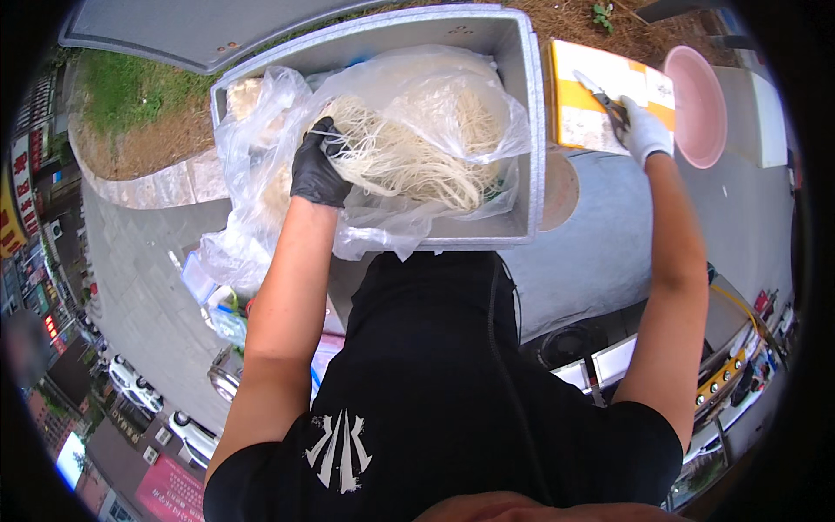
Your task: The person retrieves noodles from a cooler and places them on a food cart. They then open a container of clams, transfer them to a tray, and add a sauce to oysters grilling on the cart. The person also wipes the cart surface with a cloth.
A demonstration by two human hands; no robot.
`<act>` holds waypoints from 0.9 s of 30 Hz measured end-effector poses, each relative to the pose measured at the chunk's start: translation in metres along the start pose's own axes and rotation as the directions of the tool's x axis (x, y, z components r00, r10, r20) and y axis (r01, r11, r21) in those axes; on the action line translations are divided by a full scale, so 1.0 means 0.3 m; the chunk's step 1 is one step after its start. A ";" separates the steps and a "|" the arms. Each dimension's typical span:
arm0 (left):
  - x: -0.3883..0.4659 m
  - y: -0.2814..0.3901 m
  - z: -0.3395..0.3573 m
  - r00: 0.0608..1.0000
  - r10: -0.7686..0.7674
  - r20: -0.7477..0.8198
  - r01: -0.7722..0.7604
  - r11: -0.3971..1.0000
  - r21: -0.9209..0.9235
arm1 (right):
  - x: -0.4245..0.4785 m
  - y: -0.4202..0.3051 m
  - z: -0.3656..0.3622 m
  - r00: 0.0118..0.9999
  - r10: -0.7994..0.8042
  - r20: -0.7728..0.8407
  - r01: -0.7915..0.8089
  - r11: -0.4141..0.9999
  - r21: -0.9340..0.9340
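My left hand, in a black glove, grips the left end of a bundle of long, pale noodles. The noodles spill from a clear plastic bag inside a grey foam cooler box. To the right, my white-gloved right hand holds a pair of scissors by the handles. Their blades point away to the upper left, above a white box with yellow tape. I cannot tell whether the scissors touch that box.
The cooler's grey lid lies beyond its far left side. A pink basin stands right of the taped box. Lower right is a cart with a yellow knobbed panel. Bagged items sit below my left forearm. A stone kerb borders grass.
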State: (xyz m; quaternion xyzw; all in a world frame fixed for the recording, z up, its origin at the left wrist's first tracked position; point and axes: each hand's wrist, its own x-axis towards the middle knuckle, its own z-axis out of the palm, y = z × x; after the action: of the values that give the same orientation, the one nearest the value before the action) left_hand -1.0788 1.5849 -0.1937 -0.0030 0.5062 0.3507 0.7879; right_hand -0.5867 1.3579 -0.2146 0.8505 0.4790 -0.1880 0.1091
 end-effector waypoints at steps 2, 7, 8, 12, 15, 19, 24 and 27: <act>-0.011 0.017 0.007 0.999 -0.032 0.044 0.030 0.999 0.043 | 0.017 0.008 0.015 1.000 -0.025 0.015 0.025 1.000 0.008; 0.027 0.016 0.002 0.999 0.027 -0.020 -0.027 1.000 -0.001 | -0.012 -0.082 -0.042 0.998 0.059 0.015 -0.059 0.998 -0.015; 0.038 0.022 -0.001 0.999 0.021 -0.035 -0.021 1.000 -0.006 | -0.004 -0.081 -0.032 0.997 0.077 -0.013 -0.076 0.997 0.018; 0.009 0.029 0.018 1.000 -0.011 -0.009 0.011 0.999 0.042 | 0.029 -0.022 0.021 0.982 0.183 -0.052 -0.173 0.973 0.154; 0.029 0.054 0.014 0.990 -0.090 0.108 0.076 0.989 0.127 | 0.047 0.144 0.149 0.969 0.206 -0.136 -0.123 0.881 0.458; 0.066 0.108 -0.100 0.960 -0.173 0.221 0.163 0.985 0.063 | -0.188 -0.061 -0.134 0.991 0.134 0.016 -0.061 0.335 0.940; 0.057 0.020 0.031 0.990 0.116 0.084 -0.118 0.993 0.009 | -0.681 -0.348 -0.187 0.839 -0.487 0.243 -0.480 -0.451 0.753; 0.114 0.009 0.044 0.993 0.073 0.097 -0.070 0.997 -0.039 | -0.795 -0.657 -0.143 0.662 -0.739 0.121 -0.724 -0.590 0.358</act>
State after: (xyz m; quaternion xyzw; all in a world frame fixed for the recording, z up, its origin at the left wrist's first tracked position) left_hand -1.0616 1.6105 -0.2136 0.0187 0.4601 0.3874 0.7987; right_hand -0.8583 1.2910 -0.0756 0.1732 -0.1036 -0.8142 -0.5444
